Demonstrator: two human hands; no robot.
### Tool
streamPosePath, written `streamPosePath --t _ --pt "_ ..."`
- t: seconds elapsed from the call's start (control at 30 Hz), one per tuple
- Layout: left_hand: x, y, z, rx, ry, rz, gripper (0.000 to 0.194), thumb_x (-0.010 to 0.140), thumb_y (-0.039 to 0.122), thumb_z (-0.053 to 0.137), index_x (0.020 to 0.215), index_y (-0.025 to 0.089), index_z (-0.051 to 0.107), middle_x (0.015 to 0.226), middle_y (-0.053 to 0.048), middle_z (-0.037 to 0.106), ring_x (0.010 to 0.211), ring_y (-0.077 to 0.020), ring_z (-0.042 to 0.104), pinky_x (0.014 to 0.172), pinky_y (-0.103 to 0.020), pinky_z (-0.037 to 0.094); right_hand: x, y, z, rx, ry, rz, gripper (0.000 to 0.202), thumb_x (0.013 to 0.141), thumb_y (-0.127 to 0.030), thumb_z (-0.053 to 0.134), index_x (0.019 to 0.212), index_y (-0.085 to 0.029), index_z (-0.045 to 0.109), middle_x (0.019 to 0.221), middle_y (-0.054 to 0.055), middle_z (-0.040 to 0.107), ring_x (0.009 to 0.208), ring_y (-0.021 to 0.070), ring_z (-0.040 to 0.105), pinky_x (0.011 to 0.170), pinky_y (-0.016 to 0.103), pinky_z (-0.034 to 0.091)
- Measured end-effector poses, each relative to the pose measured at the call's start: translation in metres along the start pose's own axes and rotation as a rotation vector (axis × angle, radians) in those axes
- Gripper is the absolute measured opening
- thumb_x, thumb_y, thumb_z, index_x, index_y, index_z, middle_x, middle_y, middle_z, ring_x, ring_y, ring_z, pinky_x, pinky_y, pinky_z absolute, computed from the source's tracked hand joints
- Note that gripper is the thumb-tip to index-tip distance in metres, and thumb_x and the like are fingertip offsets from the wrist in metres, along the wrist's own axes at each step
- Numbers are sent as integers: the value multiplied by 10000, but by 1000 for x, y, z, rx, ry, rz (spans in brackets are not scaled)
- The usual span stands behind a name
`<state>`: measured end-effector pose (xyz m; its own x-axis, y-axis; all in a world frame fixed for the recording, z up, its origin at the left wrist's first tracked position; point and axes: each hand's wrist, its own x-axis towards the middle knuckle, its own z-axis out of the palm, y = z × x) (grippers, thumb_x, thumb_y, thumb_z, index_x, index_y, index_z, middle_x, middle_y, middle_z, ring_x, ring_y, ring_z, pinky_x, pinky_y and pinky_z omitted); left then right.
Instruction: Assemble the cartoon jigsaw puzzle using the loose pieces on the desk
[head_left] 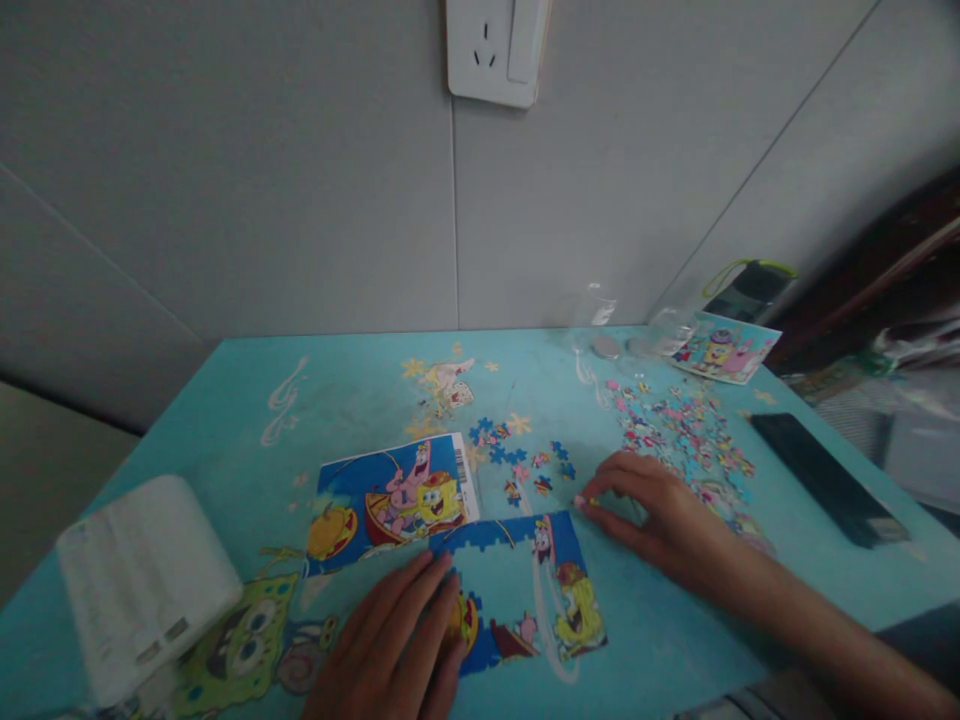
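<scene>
My left hand point(394, 645) lies with fingers stretched out over the left side of a partly joined jigsaw puzzle point(581, 605). The puzzle's blue border and cartoon figures show around a gap in its middle; its left part is hidden under my fingers. Just above the puzzle's upper right corner, my right hand point(645, 500) pinches a small puzzle piece point(587, 502) between thumb and forefinger. Behind the puzzle is a picture card point(409, 490) with a similar boat scene. Several loose blue and coloured pieces point(517, 458) are scattered right of the card.
A larger spread of mixed pieces point(660, 425) lies beyond my right hand. On the right edge is a long dark case point(825, 478). Clear jars point(596, 308), a second picture card point(727, 348) and a dark pouch-like object point(750, 290) are at the back. A white box-shaped object point(146, 580) stands at left.
</scene>
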<state>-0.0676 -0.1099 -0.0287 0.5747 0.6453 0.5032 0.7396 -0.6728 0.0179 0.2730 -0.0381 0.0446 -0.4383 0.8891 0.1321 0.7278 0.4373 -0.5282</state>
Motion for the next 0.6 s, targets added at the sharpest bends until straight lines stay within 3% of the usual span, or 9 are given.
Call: streamPosePath --t 0.17,0.37,0.5,0.6 --pt "2 -2 1 4 31 23 341 959 296 559 1248 166 683 1327 -84 678 1197 -240 651 903 -354 622 42 34 -16 -137 76 27 124 964 -346 658 952 -250 734 915 64 729 813 212 687 786 363 558" --pt "1 -4 2 25 30 29 331 963 316 552 1234 186 692 1319 -72 685 1181 -226 659 884 -338 621 75 53 -5 -151 106 -13 136 925 -358 699 899 -235 751 879 62 734 735 196 665 787 358 567" --pt "0 -6 4 25 37 51 331 956 321 563 1224 182 699 1303 -75 694 1169 -231 667 875 -339 622 80 55 -2 -149 120 -53 117 920 -339 701 943 -237 756 884 64 732 772 204 672 805 354 569" --pt "0 -5 4 12 42 38 326 954 323 569 1217 185 704 1296 -75 697 1170 -233 668 883 -334 621 76 40 -3 -150 80 -86 152 955 -308 657 1042 -237 759 956 81 734 856 220 680 850 370 557"
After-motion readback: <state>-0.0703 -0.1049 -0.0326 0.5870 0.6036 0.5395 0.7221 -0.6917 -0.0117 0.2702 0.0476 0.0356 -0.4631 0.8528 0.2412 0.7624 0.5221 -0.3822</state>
